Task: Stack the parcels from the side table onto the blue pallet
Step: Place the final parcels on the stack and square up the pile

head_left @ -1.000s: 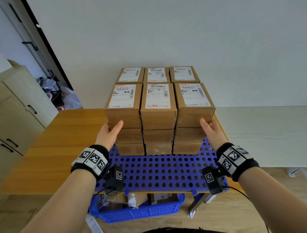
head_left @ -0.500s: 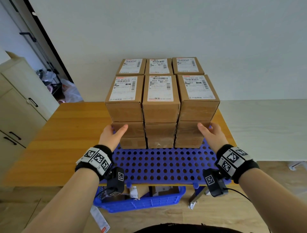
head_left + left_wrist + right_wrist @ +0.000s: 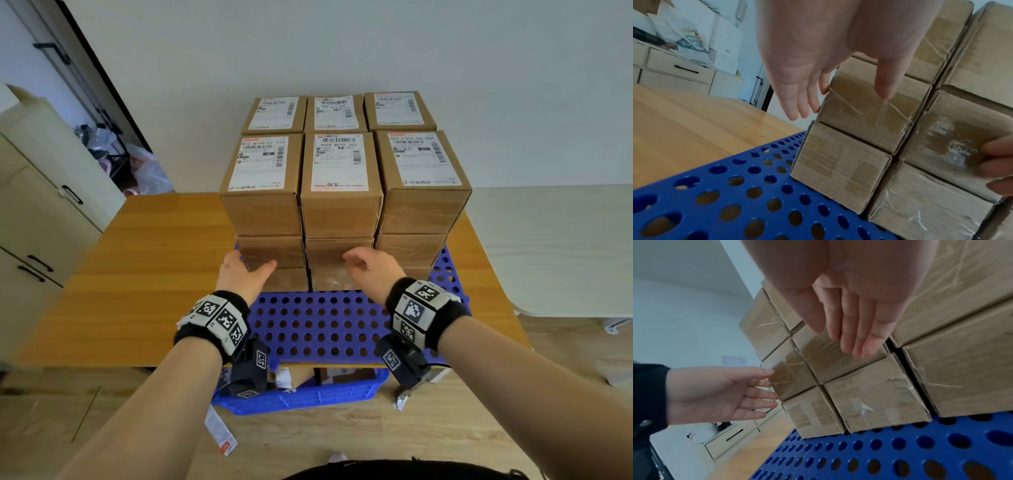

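Note:
Brown cardboard parcels [image 3: 340,192] with white labels stand in a block on the blue perforated pallet [image 3: 318,325], three columns wide, three layers high and two rows deep. My left hand [image 3: 245,270] is open at the block's front left corner. Its straight fingers lie along the side of the middle-layer left parcel [image 3: 865,123] and its thumb lies against that parcel's front. My right hand [image 3: 363,265] hovers open in front of the middle column, holding nothing. In the right wrist view its fingers [image 3: 857,344] point at the middle parcel's taped face.
The pallet lies on a wooden table [image 3: 137,274]. A blue crate [image 3: 308,397] with oddments sits on the floor under the table's near edge. A cream cabinet [image 3: 41,205] stands at the left and a white surface [image 3: 548,246] at the right.
My right hand has left the right side of the block and moved left to the front of the middle column. My left hand stays at the front left corner.

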Demonstrator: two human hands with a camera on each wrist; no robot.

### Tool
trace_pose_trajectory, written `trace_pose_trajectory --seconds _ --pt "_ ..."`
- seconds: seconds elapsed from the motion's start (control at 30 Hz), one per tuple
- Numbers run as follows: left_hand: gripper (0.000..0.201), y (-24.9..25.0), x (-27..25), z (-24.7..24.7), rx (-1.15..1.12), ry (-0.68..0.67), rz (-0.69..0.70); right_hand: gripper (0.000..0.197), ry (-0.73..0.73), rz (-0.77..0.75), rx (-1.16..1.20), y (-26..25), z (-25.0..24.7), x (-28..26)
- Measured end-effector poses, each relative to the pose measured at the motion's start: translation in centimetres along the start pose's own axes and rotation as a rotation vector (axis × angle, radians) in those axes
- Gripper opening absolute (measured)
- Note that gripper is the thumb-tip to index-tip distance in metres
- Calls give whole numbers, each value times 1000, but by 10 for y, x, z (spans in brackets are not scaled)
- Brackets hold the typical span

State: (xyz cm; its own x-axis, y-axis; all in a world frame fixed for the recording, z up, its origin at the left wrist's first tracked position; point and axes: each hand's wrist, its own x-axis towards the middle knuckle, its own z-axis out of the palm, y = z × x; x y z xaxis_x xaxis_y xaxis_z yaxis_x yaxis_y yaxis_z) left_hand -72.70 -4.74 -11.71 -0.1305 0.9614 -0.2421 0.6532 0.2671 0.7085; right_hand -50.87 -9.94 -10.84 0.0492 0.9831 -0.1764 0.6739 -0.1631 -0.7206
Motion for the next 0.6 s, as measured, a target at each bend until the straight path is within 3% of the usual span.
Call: trace_pose_trajectory --seconds 0.3,0.5,0.6 --pt "83 0 1 0 9 -1 -9 27 52 21 54 7 1 1" --pt "84 -1 2 4 29 -36 -18 14 105 281 -48 49 -5 -15" --pt "86 -3 2 7 27 -43 -27 26 129 289 -42 57 -7 -12"
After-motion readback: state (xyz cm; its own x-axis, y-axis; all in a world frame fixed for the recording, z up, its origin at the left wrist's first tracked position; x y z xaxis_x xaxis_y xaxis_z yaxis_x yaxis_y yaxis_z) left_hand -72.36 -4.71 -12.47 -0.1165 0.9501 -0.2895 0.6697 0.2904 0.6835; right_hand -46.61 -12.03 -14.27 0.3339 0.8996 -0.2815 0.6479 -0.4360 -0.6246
